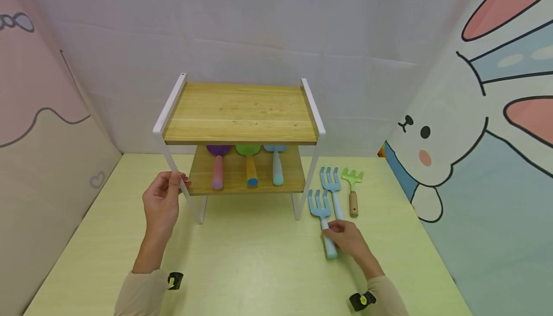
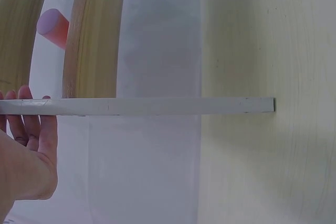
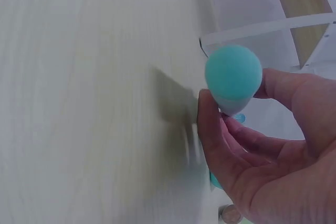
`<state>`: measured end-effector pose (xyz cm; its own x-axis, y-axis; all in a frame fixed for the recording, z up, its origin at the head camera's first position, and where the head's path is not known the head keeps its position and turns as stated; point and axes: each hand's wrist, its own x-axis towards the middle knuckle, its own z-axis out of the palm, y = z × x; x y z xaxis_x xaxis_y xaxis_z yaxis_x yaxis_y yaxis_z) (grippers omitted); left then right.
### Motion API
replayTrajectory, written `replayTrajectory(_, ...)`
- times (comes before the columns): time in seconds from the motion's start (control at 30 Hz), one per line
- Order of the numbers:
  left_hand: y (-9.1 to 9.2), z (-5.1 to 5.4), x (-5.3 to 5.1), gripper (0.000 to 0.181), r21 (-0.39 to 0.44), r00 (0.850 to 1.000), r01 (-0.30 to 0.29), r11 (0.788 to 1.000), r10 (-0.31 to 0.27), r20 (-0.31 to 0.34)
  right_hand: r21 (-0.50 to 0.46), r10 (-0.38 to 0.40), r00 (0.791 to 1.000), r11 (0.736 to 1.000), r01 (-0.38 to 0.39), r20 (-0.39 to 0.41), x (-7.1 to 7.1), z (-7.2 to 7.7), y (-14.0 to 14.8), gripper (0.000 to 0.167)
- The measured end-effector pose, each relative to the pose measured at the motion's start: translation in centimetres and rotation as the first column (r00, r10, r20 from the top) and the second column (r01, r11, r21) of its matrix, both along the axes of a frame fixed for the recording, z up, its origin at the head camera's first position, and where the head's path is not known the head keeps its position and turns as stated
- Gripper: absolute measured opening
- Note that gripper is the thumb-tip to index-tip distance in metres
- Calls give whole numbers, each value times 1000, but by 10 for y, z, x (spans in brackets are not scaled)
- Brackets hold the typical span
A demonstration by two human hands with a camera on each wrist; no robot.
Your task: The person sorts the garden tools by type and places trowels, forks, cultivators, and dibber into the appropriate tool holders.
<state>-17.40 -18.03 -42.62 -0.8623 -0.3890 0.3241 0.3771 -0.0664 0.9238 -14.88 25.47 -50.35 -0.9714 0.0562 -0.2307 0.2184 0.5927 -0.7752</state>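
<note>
My left hand (image 1: 162, 203) grips the front left leg of a two-tier wooden shelf (image 1: 242, 114) with a white frame. In the left wrist view the fingers (image 2: 32, 127) pass behind that white leg (image 2: 157, 106). To the right of the shelf, my right hand (image 1: 349, 240) pinches the handle of a light blue toy garden fork (image 1: 320, 209). The handle's teal end (image 3: 233, 72) faces the right wrist camera, raised off the table. A second light blue garden fork (image 1: 331, 185) lies just behind, its handle partly hidden by the hand.
A small green rake (image 1: 353, 177) with a brown handle lies at the right. On the lower tier are tools with a pink handle (image 1: 218, 173), a yellow handle (image 1: 251, 169) and a light blue handle (image 1: 277, 168); the upper board hides their far ends. Printed curtains stand around the table (image 1: 250, 263).
</note>
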Motion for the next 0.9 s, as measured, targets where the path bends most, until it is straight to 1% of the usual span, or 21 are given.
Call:
replayTrajectory(0.1,0,0,0,26,12,1000,8,1000,-8,-7,-71,1,999,997,2,46,1,1,1,34)
replayTrajectory(0.23,0,-1,-1,25,30,1000,18,999,-18,-14,-137,28,997,990,-18,72,2,0,3,44)
replayTrajectory(0.33,0,-2,-2,25,29,1000,17,999,-17,-11,-160,44,996,987,-31,75,3,-1,6,46)
replayTrajectory(0.47,-1,-2,-3,25,31,1000,14,999,-14,-12,-193,45,996,981,-28,81,5,-1,9,50)
replayTrajectory(0.53,0,-2,-3,26,30,1000,15,999,-15,-12,-205,23,996,979,-6,81,7,0,10,51)
replayTrajectory(0.67,0,-2,-4,27,13,1000,7,1000,-7,-7,-227,0,998,974,15,67,10,3,11,51)
replayTrajectory(0.9,0,-3,-3,28,-3,1000,-5,1000,5,0,-261,6,1000,965,0,20,17,16,11,49)
